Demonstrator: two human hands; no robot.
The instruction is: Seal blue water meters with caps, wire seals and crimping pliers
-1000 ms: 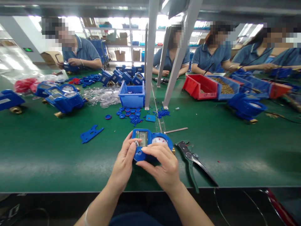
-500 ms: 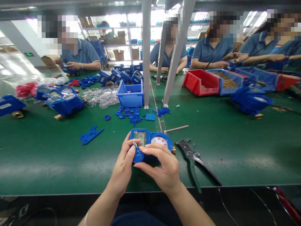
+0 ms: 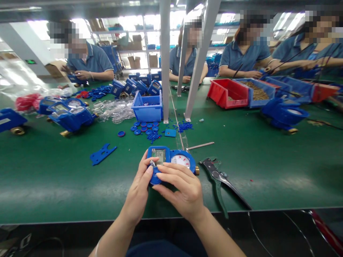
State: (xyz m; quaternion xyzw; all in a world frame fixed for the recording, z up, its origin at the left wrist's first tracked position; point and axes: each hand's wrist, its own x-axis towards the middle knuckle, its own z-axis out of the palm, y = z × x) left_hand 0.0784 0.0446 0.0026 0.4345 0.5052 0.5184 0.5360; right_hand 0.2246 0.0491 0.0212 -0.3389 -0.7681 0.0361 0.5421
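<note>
Your left hand (image 3: 139, 194) and right hand (image 3: 186, 192) curl around the blue water meter (image 3: 175, 160) between your fingers. Left fingertips pinch a small metal piece (image 3: 152, 163); seating it seems underway, needing steady, aligned pressure next.

Both hands hold a blue meter (image 3: 171, 160) on the green table (image 3: 53, 185). The left hand (image 3: 139, 192) grips its left end, thumb beside a small metal piece (image 3: 152, 163). The right hand (image 3: 184, 191) covers its lower front. Pliers (image 3: 218, 178) lie just right, 1 metal rod (image 3: 199, 145) beyond, and a blue bin (image 3: 148, 107) farther back.
</note>
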